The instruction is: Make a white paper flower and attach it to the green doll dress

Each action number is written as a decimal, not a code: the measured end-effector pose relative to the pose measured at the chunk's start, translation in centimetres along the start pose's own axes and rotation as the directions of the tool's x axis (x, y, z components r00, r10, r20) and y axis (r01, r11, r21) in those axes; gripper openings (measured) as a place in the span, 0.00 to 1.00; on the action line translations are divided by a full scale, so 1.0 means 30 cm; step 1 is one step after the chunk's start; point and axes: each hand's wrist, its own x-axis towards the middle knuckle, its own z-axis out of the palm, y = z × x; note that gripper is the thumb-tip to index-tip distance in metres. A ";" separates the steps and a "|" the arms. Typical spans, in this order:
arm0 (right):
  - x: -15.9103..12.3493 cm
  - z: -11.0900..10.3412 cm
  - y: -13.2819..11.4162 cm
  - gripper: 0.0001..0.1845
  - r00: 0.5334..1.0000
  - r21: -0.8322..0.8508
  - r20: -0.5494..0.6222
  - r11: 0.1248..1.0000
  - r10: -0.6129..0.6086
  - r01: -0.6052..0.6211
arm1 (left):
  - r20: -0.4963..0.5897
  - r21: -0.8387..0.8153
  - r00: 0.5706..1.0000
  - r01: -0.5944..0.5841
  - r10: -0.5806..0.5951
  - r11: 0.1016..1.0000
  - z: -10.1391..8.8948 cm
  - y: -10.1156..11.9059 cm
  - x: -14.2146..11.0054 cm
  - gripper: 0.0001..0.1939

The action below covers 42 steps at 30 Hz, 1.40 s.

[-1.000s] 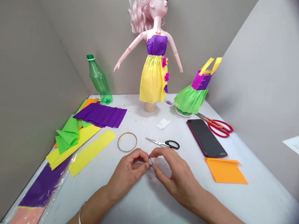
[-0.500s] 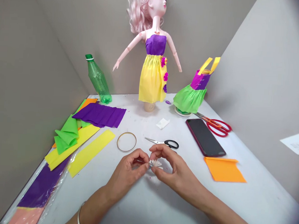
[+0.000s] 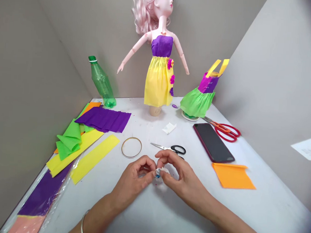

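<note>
Two bare hands low and central over a white table (image 3: 246, 217): the left hand (image 3: 133, 176) and the right hand (image 3: 183, 176), fingertips meeting in a narrow pinch on a small pleated white paper piece (image 3: 163, 170). The piece sits between both hands, just above the tabletop, with a blue speck at its near end, mostly hidden by the fingers. A thin bangle (image 3: 83, 220) on the left wrist.

Finished-looking, at the back: a pink-haired doll (image 3: 161, 46) on a paper cup (image 3: 155, 111), dressed in a purple crepe bodice and gathered yellow skirt, with small magenta and purple paper flowers down one side. To its right, a smaller dress (image 3: 198, 98) on a round base, with purple bodice, green skirt and two yellow straps, no flowers visible.

Loose and uncut-looking on the left: purple crepe paper (image 3: 104, 119), folded green crepe paper (image 3: 69, 139), yellow strips (image 3: 93, 158), and a plastic-wrapped purple and pink stack (image 3: 41, 190). On the right, an orange sheet (image 3: 232, 176).

Nearby: a thin gold ring (image 3: 131, 147), black-handled scissors (image 3: 169, 148), red-handled scissors (image 3: 224, 132), a smartphone (image 3: 213, 143), a green plastic bottle (image 3: 102, 81).
</note>
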 end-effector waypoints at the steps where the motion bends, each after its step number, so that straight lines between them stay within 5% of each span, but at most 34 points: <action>1: -0.002 0.000 -0.001 0.18 1.000 -0.004 0.004 1.000 0.002 -0.002 | 0.002 0.004 1.000 -0.004 0.004 1.000 0.000 0.000 0.000 0.08; 42: -0.005 0.013 0.021 0.24 0.998 -0.096 -0.002 0.994 -0.058 0.058 | 0.010 0.032 1.000 -0.012 0.011 0.999 0.011 0.004 -0.005 0.04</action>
